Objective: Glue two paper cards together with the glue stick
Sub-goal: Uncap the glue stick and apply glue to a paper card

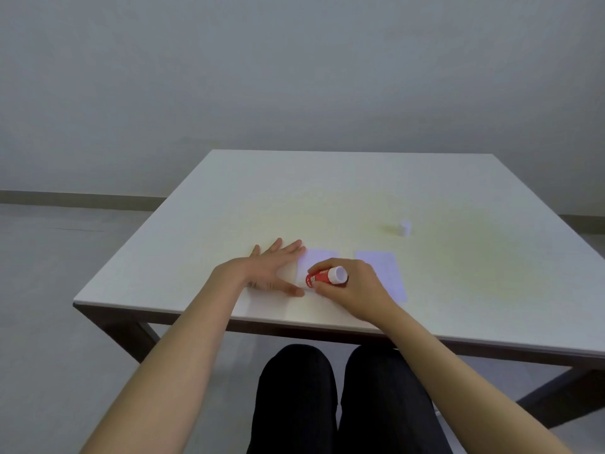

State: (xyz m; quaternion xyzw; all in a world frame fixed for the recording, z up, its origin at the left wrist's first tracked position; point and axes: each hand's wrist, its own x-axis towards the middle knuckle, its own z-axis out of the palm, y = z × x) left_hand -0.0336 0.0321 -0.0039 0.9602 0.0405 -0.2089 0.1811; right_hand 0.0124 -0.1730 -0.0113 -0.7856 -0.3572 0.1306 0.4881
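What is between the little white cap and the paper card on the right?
Nothing. In the head view, only bare table lies between the cap and the right card.

glue stick (pixel 322 277) tip hidden, left card (pixel 315 261) part-covered

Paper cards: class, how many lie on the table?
2. One card lies under the hands, left hand pinning it, right hand gluing. The other card lies just right, partly hidden.

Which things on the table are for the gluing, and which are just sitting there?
For the gluing:
glue stick, held in the right hand
left card, steadied by the left hand
right card
white cap, standing apart

Just sitting there:
nothing; only the table
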